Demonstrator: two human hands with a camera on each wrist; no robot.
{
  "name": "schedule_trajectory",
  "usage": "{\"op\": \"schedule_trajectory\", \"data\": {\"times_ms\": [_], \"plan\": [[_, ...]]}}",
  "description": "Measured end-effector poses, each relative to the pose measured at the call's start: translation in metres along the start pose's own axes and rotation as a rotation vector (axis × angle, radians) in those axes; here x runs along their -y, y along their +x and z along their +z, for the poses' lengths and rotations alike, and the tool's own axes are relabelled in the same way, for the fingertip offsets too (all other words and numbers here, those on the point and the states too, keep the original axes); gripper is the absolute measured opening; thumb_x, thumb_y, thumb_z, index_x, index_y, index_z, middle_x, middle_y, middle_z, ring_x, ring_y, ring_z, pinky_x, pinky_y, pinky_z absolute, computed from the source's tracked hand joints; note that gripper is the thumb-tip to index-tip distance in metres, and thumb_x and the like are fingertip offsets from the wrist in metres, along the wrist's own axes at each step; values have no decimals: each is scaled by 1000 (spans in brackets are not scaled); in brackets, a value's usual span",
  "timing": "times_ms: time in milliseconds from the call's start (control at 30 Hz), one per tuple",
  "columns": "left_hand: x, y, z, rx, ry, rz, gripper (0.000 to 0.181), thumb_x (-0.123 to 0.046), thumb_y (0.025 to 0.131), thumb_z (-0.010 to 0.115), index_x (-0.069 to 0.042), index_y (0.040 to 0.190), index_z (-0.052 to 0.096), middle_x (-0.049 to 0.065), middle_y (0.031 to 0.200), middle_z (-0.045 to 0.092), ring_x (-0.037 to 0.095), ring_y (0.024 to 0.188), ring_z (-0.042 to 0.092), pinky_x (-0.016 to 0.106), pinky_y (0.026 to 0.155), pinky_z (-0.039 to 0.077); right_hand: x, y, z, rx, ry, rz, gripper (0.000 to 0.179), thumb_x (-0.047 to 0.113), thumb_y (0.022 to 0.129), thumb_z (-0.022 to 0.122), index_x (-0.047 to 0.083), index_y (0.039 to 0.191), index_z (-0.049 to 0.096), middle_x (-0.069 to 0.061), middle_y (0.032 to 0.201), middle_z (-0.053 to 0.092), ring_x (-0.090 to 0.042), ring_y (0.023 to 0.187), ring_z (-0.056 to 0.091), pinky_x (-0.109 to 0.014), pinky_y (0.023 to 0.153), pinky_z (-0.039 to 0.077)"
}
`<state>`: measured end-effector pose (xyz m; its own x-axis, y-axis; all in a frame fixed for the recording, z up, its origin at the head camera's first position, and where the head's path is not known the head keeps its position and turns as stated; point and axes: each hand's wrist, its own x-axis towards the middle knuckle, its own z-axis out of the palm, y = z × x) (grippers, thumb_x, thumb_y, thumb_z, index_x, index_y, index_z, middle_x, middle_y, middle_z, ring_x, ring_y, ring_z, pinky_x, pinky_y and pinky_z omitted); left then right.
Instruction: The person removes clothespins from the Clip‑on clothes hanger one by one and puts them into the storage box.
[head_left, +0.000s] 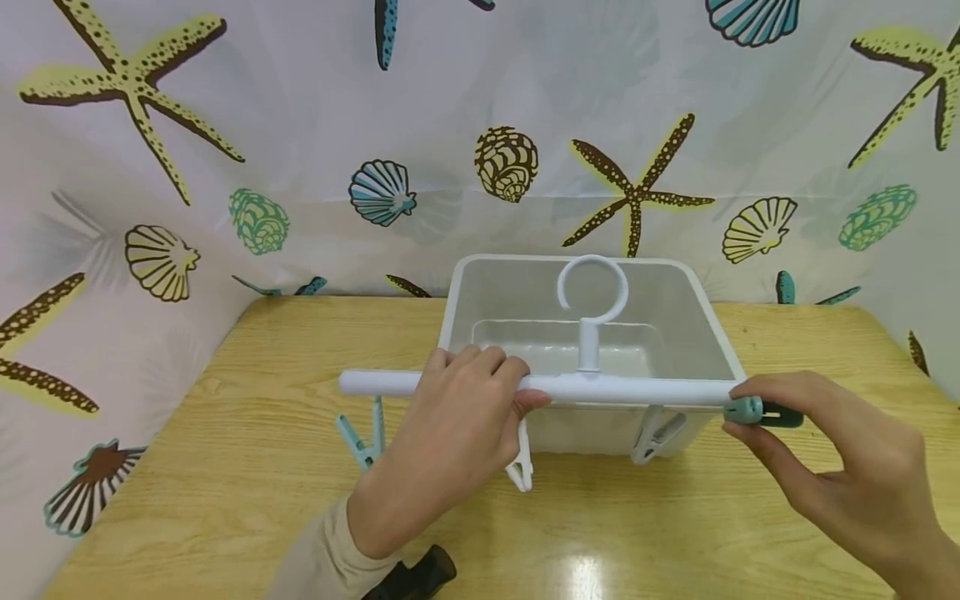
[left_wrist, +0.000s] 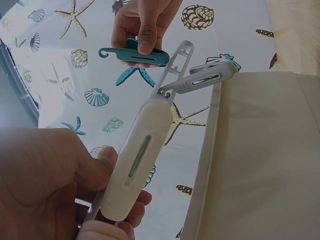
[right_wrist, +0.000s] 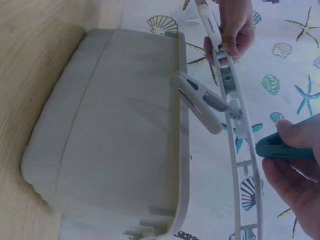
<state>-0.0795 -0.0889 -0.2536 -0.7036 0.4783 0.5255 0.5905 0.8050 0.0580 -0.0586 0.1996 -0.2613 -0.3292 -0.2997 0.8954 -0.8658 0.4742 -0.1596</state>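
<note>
My left hand [head_left: 457,425] grips a white clip hanger [head_left: 637,388] by its bar, left of the round hook [head_left: 624,292]. Between right thumb and fingers I pinch a teal clothespin [head_left: 742,410] at the bar's right end; my right hand [head_left: 847,458] touches nothing else. In the right wrist view this clothespin [right_wrist: 280,148] sits close beside the bar's slotted underside. Below the bar hang a light blue clothespin [head_left: 363,437] at the left, a white clothespin [head_left: 521,462] by my left wrist, and a grey-white clothespin [head_left: 656,433] toward the right.
Behind the hanger a light grey plastic basin [head_left: 510,259] stands on the wooden table [head_left: 277,400], partly covered by the bar. A white sheet [head_left: 315,125] printed with shells and starfish rises around the table. A black object [head_left: 431,571] shows by my left sleeve.
</note>
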Motion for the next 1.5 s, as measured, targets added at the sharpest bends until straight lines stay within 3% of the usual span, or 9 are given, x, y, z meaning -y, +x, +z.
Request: {"op": "schedule_trajectory", "data": {"times_ms": [433, 867, 1500], "plan": [[-1, 0, 1, 7, 13, 1, 10, -7, 81, 69, -9, 76, 60, 0, 72, 58, 22, 69, 58, 35, 65, 39, -1, 10, 0, -2, -48, 12, 45, 37, 92, 64, -7, 87, 65, -7, 80, 67, 7, 83, 60, -7, 77, 45], [-1, 0, 2, 13, -2, 3, 15, -17, 87, 69, -9, 77, 62, 0, 72, 58, 21, 67, 58, 35, 63, 38, -2, 15, 0, 17, -74, 25, 49, 40, 93, 62, -8, 86, 65, -10, 80, 66, 9, 83, 60, -6, 77, 45], [0, 0, 0, 22, 6, -6, 15, -14, 86, 70, -10, 75, 60, 0, 71, 58, 21, 67, 58, 35, 64, 39, -3, 23, 1, 48, -62, 25, 49, 41, 93, 61, -7, 85, 65, -9, 80, 66, 7, 80, 59, -7, 77, 45]]}}
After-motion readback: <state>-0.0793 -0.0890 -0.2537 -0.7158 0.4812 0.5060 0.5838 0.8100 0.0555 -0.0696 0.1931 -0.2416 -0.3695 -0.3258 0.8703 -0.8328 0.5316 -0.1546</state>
